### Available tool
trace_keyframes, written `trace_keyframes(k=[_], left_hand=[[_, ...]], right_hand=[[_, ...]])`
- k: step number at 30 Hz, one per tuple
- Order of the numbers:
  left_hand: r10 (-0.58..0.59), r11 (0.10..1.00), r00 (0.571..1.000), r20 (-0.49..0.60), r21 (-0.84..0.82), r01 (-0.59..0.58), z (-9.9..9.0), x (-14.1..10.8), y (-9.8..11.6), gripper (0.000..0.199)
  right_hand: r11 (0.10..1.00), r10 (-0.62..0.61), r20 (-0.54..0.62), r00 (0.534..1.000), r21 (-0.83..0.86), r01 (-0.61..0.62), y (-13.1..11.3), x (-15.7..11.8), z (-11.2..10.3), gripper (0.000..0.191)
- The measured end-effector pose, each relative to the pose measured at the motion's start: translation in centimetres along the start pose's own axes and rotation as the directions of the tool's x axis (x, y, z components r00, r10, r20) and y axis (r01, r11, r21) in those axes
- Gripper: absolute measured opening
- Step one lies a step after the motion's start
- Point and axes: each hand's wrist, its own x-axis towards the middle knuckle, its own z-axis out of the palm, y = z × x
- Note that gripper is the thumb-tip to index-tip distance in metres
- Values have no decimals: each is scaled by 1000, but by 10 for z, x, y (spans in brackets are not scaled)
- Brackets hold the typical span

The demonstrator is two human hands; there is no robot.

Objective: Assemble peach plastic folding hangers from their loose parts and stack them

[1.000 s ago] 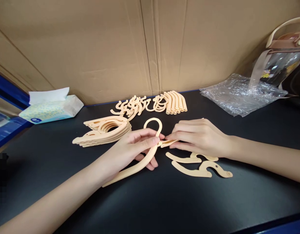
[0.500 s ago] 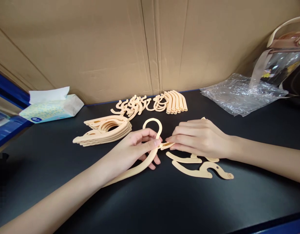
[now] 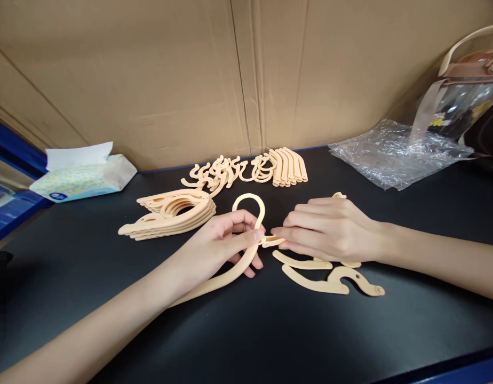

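My left hand (image 3: 230, 240) pinches a cream hanger piece (image 3: 226, 278), whose round hook (image 3: 248, 196) rises above the thumb and whose long arm runs down to the left under my wrist. At its joint, a small cream arm piece (image 3: 273, 241) meets the hook piece. The other end of that arm piece lies under the fingers of my right hand (image 3: 326, 226), which are closed on it. Just below my right hand, a curved arm piece (image 3: 302, 261) and a second curved piece (image 3: 315, 280) lie flat, next to a hooked piece (image 3: 356, 277).
Stacked cream hangers (image 3: 174, 217) lie at the left. Behind them are loose hook pieces (image 3: 220, 173) and a row of arm pieces (image 3: 288, 167). A tissue pack (image 3: 84, 173), crinkled plastic wrap (image 3: 394, 154) and a bottle (image 3: 462, 104) stand around the black table (image 3: 270, 330).
My right hand has shifted and tilted slightly, and the small arm piece at the joint has changed its angle a little. My left hand keeps its hold.
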Motion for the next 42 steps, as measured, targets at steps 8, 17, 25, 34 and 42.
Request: trace_keyframes(k=[8,17,25,34,42], left_hand=[[22,1000,1000,12,-13,-22,-2,2,-1,20],[19,1000,996,-85,-20,-21,6,-1,3,22],[-27,999,998,-48,-42,25,6,1,2,22],[-75,993,993,-94,-94,66,7,2,3,29],[-88,994,989,-117,-80,79,11,1,5,29]], right_hand=[[1000,-1,-15,1000,-1,1,-1,2,-1,22],[999,36,-15,999,6,-36,-3,1,-1,27],[995,71,15,997,64,-72,-3,0,1,34],[959,144,129,981,226,-170,-1,-1,1,32],[941,157,167,973,274,-199,0,-2,2,31]])
